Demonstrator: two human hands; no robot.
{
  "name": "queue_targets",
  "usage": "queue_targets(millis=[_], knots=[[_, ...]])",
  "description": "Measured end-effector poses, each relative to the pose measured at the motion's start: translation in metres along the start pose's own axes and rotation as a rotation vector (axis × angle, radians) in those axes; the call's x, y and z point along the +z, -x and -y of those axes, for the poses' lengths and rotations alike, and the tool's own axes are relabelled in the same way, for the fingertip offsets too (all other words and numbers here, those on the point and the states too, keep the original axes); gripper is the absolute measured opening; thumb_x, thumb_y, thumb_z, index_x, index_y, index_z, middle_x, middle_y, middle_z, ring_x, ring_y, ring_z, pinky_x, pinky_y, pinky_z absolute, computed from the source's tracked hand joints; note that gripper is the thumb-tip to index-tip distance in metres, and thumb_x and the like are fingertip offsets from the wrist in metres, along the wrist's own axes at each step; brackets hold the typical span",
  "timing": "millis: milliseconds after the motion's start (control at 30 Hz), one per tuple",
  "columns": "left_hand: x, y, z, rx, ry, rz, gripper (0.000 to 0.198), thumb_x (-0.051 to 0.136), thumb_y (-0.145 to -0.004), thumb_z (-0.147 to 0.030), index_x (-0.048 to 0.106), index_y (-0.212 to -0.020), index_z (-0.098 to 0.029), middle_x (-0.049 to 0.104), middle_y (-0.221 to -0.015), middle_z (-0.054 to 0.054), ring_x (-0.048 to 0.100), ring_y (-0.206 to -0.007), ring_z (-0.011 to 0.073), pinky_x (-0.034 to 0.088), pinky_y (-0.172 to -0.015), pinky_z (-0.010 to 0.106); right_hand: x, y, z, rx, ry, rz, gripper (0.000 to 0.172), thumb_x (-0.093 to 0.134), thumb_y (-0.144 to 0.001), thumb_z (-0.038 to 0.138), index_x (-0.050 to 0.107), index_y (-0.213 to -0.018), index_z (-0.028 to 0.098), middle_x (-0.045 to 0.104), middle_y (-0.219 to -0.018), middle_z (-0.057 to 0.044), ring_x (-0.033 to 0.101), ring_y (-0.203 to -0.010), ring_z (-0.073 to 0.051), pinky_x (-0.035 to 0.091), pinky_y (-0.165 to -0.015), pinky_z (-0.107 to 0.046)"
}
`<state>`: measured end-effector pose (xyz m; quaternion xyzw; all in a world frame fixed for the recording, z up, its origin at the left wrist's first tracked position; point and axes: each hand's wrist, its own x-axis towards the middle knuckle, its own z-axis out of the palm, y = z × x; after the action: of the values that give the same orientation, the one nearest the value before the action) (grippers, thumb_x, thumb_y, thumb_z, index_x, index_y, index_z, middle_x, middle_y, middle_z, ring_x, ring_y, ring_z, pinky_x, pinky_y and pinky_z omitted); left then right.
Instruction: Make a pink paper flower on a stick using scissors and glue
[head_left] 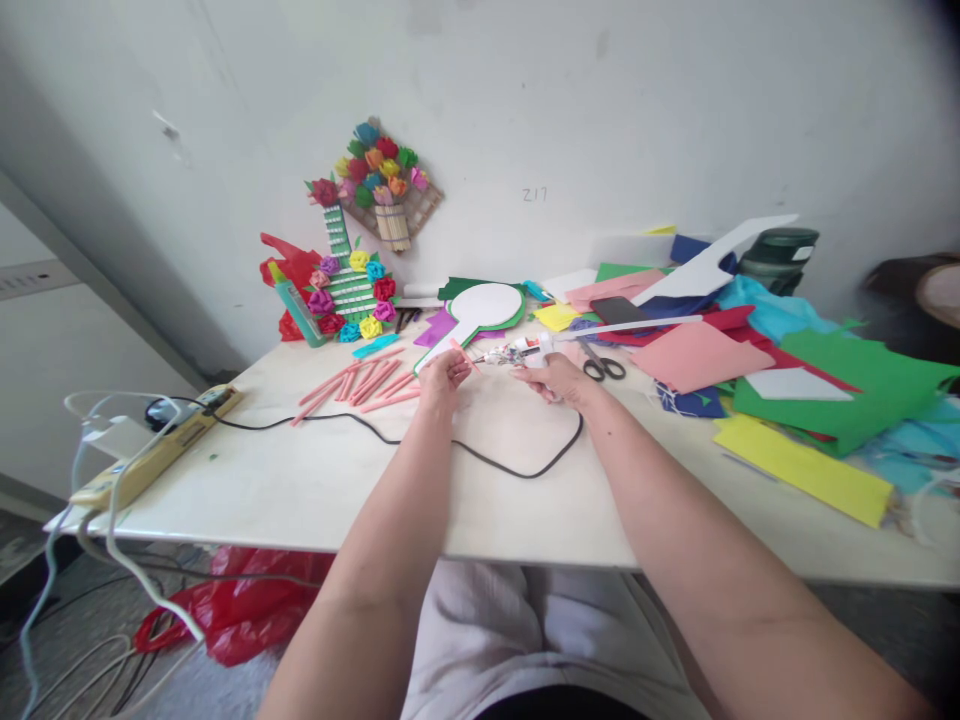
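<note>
My right hand [559, 378] is closed round the handle of a white hot glue gun [534, 346], its nozzle pointing left. Between the fingertips of my left hand [445, 372] is a small pink paper piece [466, 354]. The glue gun's tip is close to this piece; whether they touch I cannot tell. Several rolled pink paper sticks [375, 383] lie to the left of my left hand. Behind my hands rests a white paddle-shaped cutout [487, 304] with a green edge. Black-handled scissors [604, 369] lie just right of my right hand.
A black cord [495, 462] loops across the table to a power strip [161, 445] at the left. Coloured sheets [832, 385] pile up at the right, near a dark green jar [780, 255]. Paper-flower crafts [352, 280] and a glue bottle [298, 308] stand at the back left.
</note>
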<state>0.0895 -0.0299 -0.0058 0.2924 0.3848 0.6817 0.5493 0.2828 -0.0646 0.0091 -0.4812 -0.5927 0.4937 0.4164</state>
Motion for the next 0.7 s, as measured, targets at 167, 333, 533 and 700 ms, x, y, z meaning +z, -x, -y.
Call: queue_targets(millis=[167,333,533,700], knots=[[-0.0004,-0.0003,0.0005,0.006,0.008,0.009,0.007,0.062,-0.057,-0.016,0.058,-0.061,-0.012,0.058,-0.053,0.001,0.056,-0.048,0.0095,0.049,-0.054,0.021,-0.0006,-0.0007,-0.0006,-0.008,0.024,-0.003,0.033,0.073,-0.064,0.031,0.047,-0.053,0.015,0.045,-0.038,0.003,0.033,-0.027,-0.004,0.026,-0.027,-0.019],[-0.0005,-0.0008,0.0016,0.013,0.017,0.008,0.006,0.061,-0.057,-0.015,0.058,-0.061,-0.011,0.058,-0.053,0.002,0.056,-0.047,0.0095,0.049,-0.054,0.022,-0.0008,-0.0002,-0.0001,0.007,0.059,-0.027,0.033,0.073,-0.065,0.032,0.047,-0.054,0.014,0.045,-0.038,0.004,0.034,-0.028,-0.004,0.027,-0.028,-0.018],[-0.0012,-0.0029,0.0032,0.010,0.004,0.010,0.006,0.061,-0.057,-0.016,0.059,-0.061,-0.011,0.058,-0.054,0.002,0.056,-0.048,0.0099,0.049,-0.054,0.023,-0.0011,0.0000,0.0004,0.011,0.044,-0.027,0.028,0.072,-0.066,0.030,0.051,-0.060,0.014,0.045,-0.040,0.005,0.034,-0.028,-0.004,0.027,-0.028,-0.018],[-0.0007,-0.0018,0.0030,0.011,0.009,0.008,0.006,0.061,-0.057,-0.015,0.058,-0.060,-0.011,0.057,-0.053,0.002,0.055,-0.046,0.0097,0.049,-0.055,0.024,-0.0013,-0.0011,-0.0012,0.006,0.055,-0.030,0.029,0.073,-0.065,0.031,0.051,-0.060,0.013,0.044,-0.040,0.005,0.034,-0.028,-0.004,0.027,-0.029,-0.018]])
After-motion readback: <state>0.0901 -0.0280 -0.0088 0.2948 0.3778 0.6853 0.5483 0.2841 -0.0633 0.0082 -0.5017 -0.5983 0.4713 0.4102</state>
